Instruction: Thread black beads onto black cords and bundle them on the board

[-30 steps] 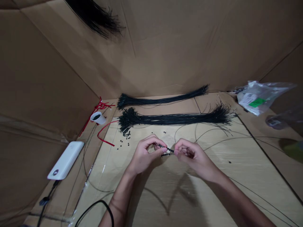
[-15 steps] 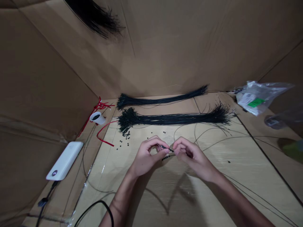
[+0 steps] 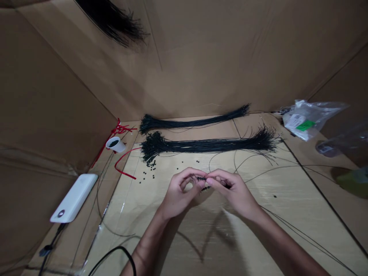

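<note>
Both hands meet above the middle of the board, fingertips touching. My left hand [image 3: 181, 191] pinches a thin dark cord strung with small black beads [image 3: 201, 178] between thumb and forefinger. From the other side, my right hand [image 3: 234, 191] is closed on the same beaded cord, its thumb and forefinger against the left fingertips. A short row of black beads hangs just below the fingers. Loose black beads [image 3: 153, 168] lie scattered beyond my left hand. Behind the hands stretches a bundle of black cords [image 3: 207, 145], with beads clustered at its left end.
A second cord bundle [image 3: 195, 123] lies farther back along the cardboard wall [image 3: 207, 76]. At left are a white cup [image 3: 120, 145] of black beads, red ties [image 3: 122, 128] and a white power bank [image 3: 74, 197] with a cable. A clear plastic bag [image 3: 310, 119] sits at back right.
My right hand has come in to the left, closing the small gap so that its fingertips touch the left hand's. The view has shifted slightly.
</note>
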Demonstrator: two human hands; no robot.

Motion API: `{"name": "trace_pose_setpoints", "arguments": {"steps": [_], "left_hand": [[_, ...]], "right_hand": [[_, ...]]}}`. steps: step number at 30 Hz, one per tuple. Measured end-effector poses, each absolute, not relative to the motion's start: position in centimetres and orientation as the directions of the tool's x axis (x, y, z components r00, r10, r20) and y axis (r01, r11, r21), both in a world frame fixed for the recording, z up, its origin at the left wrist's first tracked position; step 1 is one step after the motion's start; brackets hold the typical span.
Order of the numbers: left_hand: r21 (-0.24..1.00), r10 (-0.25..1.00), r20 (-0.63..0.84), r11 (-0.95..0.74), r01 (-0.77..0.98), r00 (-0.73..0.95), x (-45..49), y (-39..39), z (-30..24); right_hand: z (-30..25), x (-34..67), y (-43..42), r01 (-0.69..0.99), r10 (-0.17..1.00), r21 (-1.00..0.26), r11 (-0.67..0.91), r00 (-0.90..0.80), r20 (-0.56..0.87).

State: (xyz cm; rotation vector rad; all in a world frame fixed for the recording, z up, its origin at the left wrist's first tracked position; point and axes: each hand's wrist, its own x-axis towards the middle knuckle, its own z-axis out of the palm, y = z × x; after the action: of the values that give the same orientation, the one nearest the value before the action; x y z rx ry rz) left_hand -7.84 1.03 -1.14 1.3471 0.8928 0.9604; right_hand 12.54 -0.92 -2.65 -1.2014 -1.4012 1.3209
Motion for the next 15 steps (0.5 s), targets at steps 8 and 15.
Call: {"name": "trace_pose_setpoints", "arguments": {"steps": [8,15], "left_hand": [[0.989,0.976,0.124,-0.136,0.059,0.179,-7.5,1.4,-1.5],[0.963,0.978,0.198,-0.181,0.201,-0.07,-6.5,1.0,-2.4]], "right_hand": [[-2.3,11.8,-1.1,0.166,0.995,-0.982,0.095,-0.05,0.088],[-3.0,11.3,-1.8,0.332,0.953,-0.903,0.274,0.033,0.301]]}}
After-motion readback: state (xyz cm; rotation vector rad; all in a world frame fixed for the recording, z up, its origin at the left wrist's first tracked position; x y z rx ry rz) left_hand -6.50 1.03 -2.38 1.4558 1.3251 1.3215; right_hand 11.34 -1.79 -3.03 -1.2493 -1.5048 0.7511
